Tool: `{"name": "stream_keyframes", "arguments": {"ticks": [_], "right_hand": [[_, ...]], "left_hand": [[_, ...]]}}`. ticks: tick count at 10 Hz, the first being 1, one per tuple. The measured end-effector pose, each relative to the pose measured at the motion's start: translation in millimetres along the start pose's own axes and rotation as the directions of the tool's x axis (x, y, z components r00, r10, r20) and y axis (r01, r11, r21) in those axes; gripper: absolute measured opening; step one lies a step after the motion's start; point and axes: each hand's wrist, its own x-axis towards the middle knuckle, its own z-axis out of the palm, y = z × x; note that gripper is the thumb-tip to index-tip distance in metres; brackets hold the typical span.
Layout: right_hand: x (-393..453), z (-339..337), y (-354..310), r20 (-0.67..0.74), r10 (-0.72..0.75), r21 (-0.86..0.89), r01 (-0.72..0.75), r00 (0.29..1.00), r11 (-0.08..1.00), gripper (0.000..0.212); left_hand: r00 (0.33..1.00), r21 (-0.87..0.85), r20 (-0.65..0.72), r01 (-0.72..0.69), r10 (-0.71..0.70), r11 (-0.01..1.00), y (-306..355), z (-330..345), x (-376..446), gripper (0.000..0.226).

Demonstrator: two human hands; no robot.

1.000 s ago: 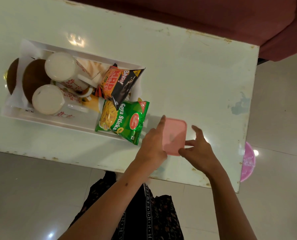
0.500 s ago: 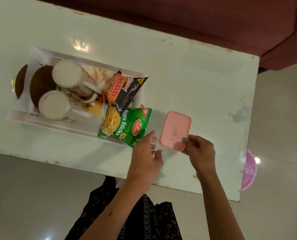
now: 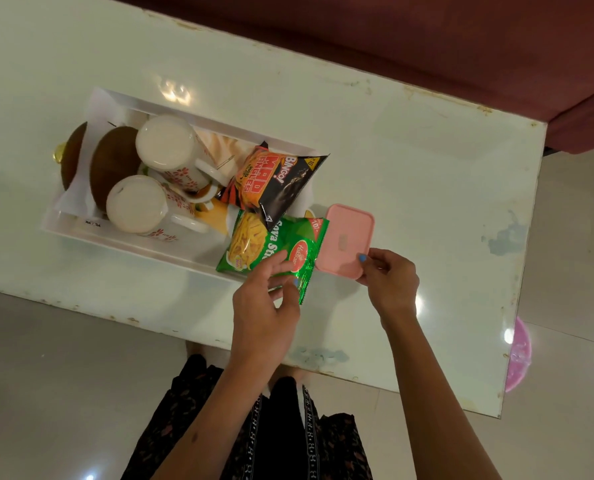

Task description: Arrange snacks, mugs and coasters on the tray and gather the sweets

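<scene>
We're looking straight down on a white table (image 3: 410,168), and our left hand (image 3: 264,306) is at the green Soya Sticks packet (image 3: 275,251), fingers curled over its near right corner with the thumb tucked under the foil edge, so it's pinching that corner. The packet lies half over the near right rim of the white tray (image 3: 133,242), spilling out onto the table. Our right hand (image 3: 391,282) has the pink box (image 3: 347,240) pinched at its near right corner, a blue-painted thumbnail pressed on the lid and the other fingers curled beneath. That box sits just right of the tray, its left edge touching the green packet.

Inside the tray, the black and orange Bingo packet (image 3: 275,181) leans across the right end, its lower tip overlapping the green packet's far edge. Left of it, two white mugs with red flower prints lie tipped with their mouths towards us, the far mug (image 3: 167,147) and the near mug (image 3: 138,204) right beside each other. Against the tray's left end stand two round brown coasters (image 3: 112,164) on edge, one just outside the wall it seems, though we cannot tell for sure. Something yellow peeks out under the packets.

Off the table's right edge, a pink round object (image 3: 519,355) rests on the floor, and a maroon sofa (image 3: 427,46) runs along the far side
</scene>
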Motion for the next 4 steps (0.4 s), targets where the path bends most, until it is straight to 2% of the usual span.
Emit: {"name": "stream_keyframes", "arguments": {"ticks": [2,3,4], "right_hand": [[-8.8,3.6,-1.4,-0.041,-0.018,0.043,0.02,0.999,0.999,0.028],[-21.5,10.2,-2.1,-0.119,0.002,0.055,0.004,0.993,0.998,0.031],[-58.0,23.1,7.0,-0.247,0.105,0.072,-0.089,0.963,0.993,0.028]], "left_hand": [[0.999,0.021,0.041,-0.018,0.017,1.0,-18.2,-13.3,5.5,0.041],[0.997,0.054,0.072,-0.033,0.029,0.998,-27.5,-28.2,4.2,0.04],[0.987,0.223,0.163,-0.041,0.004,0.974,-38.7,-59.4,-3.9,0.04]]}}
